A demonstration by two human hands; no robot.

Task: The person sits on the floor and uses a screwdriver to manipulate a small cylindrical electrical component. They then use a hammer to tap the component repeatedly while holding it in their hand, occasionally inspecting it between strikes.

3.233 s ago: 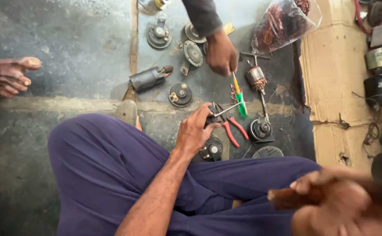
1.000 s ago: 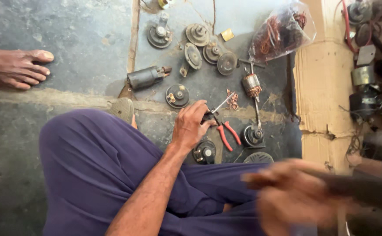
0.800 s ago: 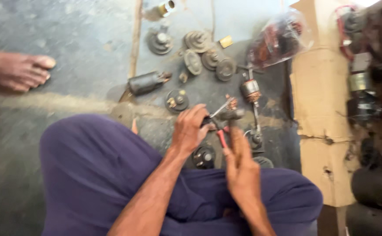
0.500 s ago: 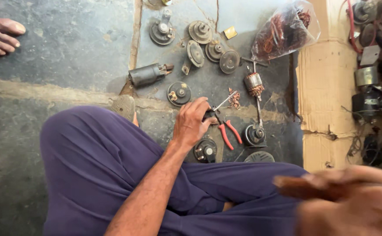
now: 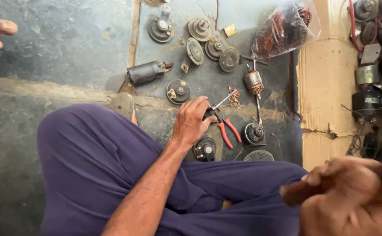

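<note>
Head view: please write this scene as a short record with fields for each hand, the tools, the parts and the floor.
left hand: on the floor, fingers on a small dark part beside the pliers
right hand: raised close to the camera, blurred; grip cannot be told
pliers: red handles, lying on the floor
armature: copper windings, shaft toward a round housing
bag: clear, holds copper wire
cardboard: at the right

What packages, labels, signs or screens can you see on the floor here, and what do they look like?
Clear plastic bag: top right of the dark mat, crumpled, full of reddish copper wire.
Flattened cardboard: right of the mat, tan, worn, torn edges.
No labels, signs or screens that I can make out.
</note>
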